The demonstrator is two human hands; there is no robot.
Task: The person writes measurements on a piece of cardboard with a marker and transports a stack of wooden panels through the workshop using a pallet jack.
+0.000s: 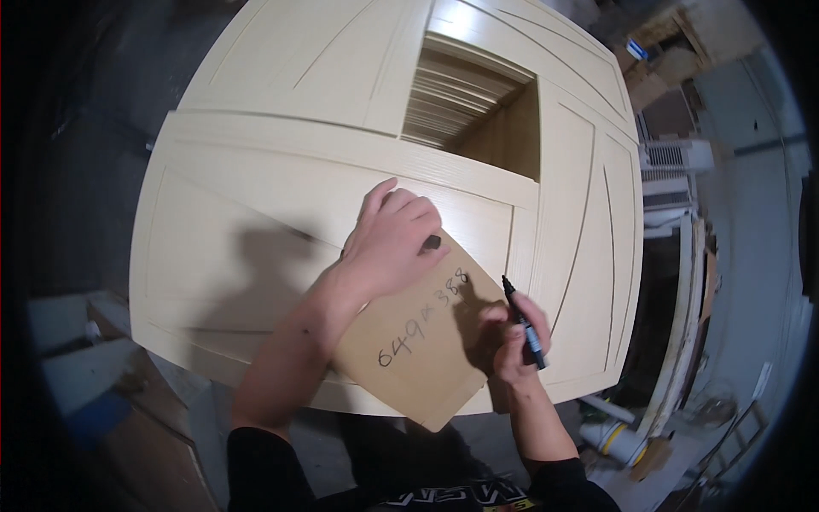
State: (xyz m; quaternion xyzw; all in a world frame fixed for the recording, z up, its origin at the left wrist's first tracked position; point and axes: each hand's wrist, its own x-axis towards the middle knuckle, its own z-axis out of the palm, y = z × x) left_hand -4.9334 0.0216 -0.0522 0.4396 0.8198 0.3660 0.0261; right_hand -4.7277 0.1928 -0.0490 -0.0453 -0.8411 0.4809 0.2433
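A brown cardboard sheet (426,380) with black handwriting lies at a slant over the near part of the pale panels. My left hand (392,235) is closed at the sheet's upper edge, with a small black marker cap (432,244) poking out between its fingers. To the right of the sheet, my right hand (520,337) grips a black marker (526,331). Its bare dark tip points up and away from me. The tip is apart from the cardboard.
Several pale cabinet-door panels (247,188) with grooved lines make up the work surface. Beyond my hands, a rectangular opening (478,107) drops between stacked panels. A white bucket (614,439) with a yellow band stands on the floor at right, near long white boards (674,341).
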